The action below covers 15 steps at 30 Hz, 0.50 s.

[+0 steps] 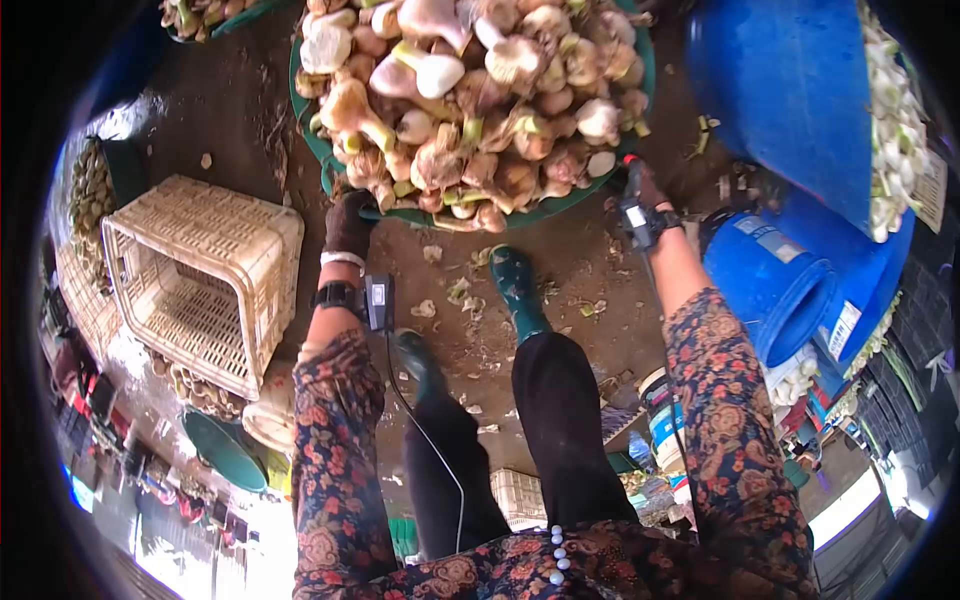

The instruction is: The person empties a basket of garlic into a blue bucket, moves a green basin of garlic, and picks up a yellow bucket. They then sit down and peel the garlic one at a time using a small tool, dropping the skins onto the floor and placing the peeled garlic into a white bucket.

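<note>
A large round green tub (298,85) is heaped with garlic bulbs (480,110), some with short green stems. My left hand (350,222), in a dark glove, grips the tub's near left rim. At the near right rim is my right hand (645,190), also dark-gloved, with a red fingertip against the edge; its fingers are partly hidden by the hand. Both wrists carry strapped devices.
A dirty white plastic crate (270,235) lies on its side at left. Blue barrels (745,275) and white bulbs (897,130) are at right. Peelings litter the wet brown floor (450,265) around my green boots (518,290). Another green basin (222,450) is at lower left.
</note>
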{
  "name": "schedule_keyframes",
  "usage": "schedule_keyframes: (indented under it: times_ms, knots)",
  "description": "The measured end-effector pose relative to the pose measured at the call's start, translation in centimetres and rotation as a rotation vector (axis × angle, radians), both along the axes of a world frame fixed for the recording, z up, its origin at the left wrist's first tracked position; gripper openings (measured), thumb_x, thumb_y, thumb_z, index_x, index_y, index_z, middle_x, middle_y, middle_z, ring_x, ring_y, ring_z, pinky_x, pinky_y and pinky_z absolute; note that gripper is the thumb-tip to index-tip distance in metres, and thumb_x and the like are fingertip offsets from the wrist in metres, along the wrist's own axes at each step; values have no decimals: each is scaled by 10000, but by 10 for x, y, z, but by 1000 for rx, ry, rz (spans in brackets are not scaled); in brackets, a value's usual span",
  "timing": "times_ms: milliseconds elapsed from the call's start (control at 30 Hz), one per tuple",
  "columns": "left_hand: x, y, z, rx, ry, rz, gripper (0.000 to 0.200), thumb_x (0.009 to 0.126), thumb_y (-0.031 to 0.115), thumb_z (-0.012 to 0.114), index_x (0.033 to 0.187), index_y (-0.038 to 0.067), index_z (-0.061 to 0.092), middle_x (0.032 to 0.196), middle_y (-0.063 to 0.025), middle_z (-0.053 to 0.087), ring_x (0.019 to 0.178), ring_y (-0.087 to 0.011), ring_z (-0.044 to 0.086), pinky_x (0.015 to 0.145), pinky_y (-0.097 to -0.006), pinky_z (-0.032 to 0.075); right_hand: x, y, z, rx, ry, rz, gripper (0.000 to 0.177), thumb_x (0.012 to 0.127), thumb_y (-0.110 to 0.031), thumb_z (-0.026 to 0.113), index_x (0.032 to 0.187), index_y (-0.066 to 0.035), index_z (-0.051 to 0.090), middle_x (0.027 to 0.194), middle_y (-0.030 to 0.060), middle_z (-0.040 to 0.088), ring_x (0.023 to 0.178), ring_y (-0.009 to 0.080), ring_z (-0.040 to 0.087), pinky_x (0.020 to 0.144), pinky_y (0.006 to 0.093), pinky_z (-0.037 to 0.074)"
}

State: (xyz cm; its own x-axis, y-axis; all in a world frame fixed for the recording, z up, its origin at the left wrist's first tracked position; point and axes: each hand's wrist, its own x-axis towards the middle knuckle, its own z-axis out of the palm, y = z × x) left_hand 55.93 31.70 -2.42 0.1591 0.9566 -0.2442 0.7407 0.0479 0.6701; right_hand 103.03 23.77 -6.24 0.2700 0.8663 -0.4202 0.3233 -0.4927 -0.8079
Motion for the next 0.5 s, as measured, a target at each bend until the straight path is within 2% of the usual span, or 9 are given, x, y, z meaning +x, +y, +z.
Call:
schedule_keyframes:
  times_ms: [100, 133, 200, 300, 333, 433, 467, 500]
  knots:
    - [-7, 12, -8, -48, 177, -241, 83, 665, 71, 661, 741, 105, 657, 697, -118, 637, 701, -308, 632, 614, -372, 488, 38, 2, -78, -86, 4, -69, 293, 866, -315, 485, 1002, -77, 589, 889, 136, 590, 797, 288, 551, 701, 375, 456]
    - [-10, 16, -13, -195, 220, -230, 142, 681, 155, 689, 800, 94, 641, 748, -145, 632, 762, -335, 621, 625, -399, 488, 39, 4, -87, -108, -2, -85, 265, 867, -278, 482, 987, -74, 602, 912, 168, 611, 820, 318, 572, 711, 378, 454]
    - [-12, 16, -15, -71, 251, -306, 64, 694, 113, 637, 756, 103, 646, 727, -138, 633, 741, -331, 624, 613, -402, 485, 42, 10, -84, -115, -12, -77, 267, 866, -279, 483, 987, -73, 602, 915, 171, 611, 822, 321, 572, 711, 378, 454]
    - [-20, 14, -35, 65, 372, -403, 79, 700, 79, 617, 746, 116, 670, 752, -141, 648, 741, -324, 636, 614, -394, 498, 42, 19, -70, -89, -26, -58, 270, 865, -280, 484, 986, -71, 603, 921, 176, 610, 823, 325, 573, 710, 377, 453]
    - [-17, 18, -38, 51, 490, -412, 98, 710, 58, 595, 733, 110, 674, 765, -159, 647, 754, -334, 637, 628, -399, 507, 41, 21, -68, -79, -34, -52, 271, 864, -281, 484, 986, -70, 604, 923, 178, 610, 824, 326, 573, 710, 377, 453]
    - [-12, 21, -50, 4, 546, -360, 117, 741, 81, 571, 747, 84, 688, 777, -164, 651, 757, -324, 645, 633, -402, 515, 40, 29, -55, -44, -61, -44, 274, 863, -282, 485, 986, -68, 605, 928, 183, 610, 826, 330, 574, 710, 377, 452]
    - [-12, 22, -58, -102, 416, -183, 136, 759, 121, 567, 780, 80, 695, 789, -162, 655, 757, -313, 651, 631, -398, 518, 40, 29, -52, -31, -67, -42, 275, 863, -283, 485, 986, -67, 605, 930, 184, 609, 826, 331, 574, 710, 377, 452]
    - [-16, 21, -69, -97, 340, -149, 151, 771, 130, 556, 788, 76, 696, 788, -158, 658, 755, -300, 656, 631, -393, 521, 39, 27, -50, -20, -73, -44, 276, 862, -283, 485, 985, -67, 605, 932, 186, 609, 827, 332, 574, 710, 377, 452]
